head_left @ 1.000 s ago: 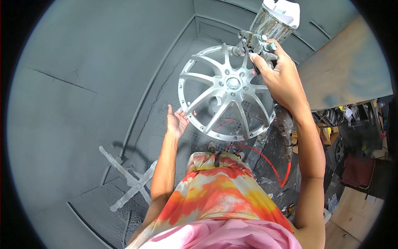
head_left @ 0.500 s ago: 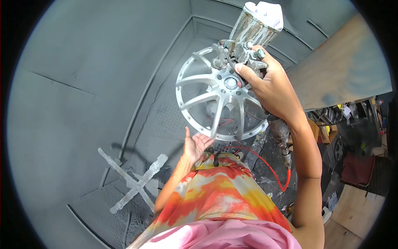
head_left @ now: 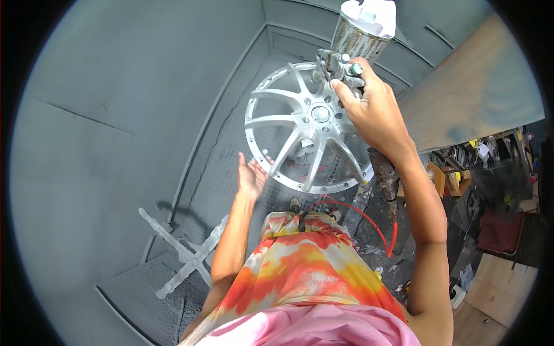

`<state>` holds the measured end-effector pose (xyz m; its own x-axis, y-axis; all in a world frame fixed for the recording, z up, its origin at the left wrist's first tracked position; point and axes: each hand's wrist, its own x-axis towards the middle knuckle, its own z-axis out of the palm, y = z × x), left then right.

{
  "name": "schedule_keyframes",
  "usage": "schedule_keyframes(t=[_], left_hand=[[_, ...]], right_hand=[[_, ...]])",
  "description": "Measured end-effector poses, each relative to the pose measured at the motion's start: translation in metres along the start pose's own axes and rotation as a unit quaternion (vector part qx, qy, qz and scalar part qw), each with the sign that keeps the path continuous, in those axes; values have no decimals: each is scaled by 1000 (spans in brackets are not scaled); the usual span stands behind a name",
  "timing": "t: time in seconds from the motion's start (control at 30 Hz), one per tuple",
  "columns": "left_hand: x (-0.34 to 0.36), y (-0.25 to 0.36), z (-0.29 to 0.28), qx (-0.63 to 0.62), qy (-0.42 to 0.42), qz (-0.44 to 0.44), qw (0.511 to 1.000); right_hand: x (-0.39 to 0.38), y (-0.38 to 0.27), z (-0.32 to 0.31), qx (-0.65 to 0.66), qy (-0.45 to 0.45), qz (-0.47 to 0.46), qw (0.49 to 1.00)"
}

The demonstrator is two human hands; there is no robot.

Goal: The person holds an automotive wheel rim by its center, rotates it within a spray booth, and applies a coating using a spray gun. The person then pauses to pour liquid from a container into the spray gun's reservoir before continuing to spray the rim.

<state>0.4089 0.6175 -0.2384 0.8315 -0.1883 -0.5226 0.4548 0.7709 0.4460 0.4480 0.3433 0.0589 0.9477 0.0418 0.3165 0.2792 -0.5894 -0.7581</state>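
My right hand (head_left: 375, 109) is wrapped round a paint-stained spray gun (head_left: 340, 72) with a metal cup (head_left: 358, 37) on top, covered by white material, and a red hose (head_left: 393, 230) below. The gun is over the upper right of a silver multi-spoke wheel rim (head_left: 284, 121), hiding part of it. My left hand (head_left: 251, 179) is palm up with fingers apart, at the rim's lower-left edge; its fingertips are partly behind the rim, and I cannot tell whether they touch it. What supports the rim is mostly hidden.
Grey booth walls (head_left: 104, 167) enclose the left and back. A paint-coated cross-shaped stand (head_left: 195, 260) is at lower left. A tan panel (head_left: 473, 86) stands at right, with cluttered boxes (head_left: 450, 179), a dark red padded item (head_left: 499, 230) and a wooden board (head_left: 502, 288) below.
The spray gun has moved left since a second ago and slightly up since half a second ago. My left hand dipped rightward, then returned up-left. The rim's spokes have turned slightly.
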Motion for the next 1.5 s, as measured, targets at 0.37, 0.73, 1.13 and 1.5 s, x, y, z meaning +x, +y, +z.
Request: schedule_keyframes(t=[0.37,0.73,1.13,1.5], left_hand=[[-50,-73,17,39,-7,-154,987],[-5,-17,3,-54,49,17,997],[-53,-76,7,26,12,-119,992],[-41,-57,-13,123,38,-96,987]], right_hand=[[-14,-13,-1,115,-100,32,988],[-4,-16,-5,35,-41,-10,998],[-16,-20,-4,103,-122,30,987],[-9,-20,-10,24,-66,-9,997]])
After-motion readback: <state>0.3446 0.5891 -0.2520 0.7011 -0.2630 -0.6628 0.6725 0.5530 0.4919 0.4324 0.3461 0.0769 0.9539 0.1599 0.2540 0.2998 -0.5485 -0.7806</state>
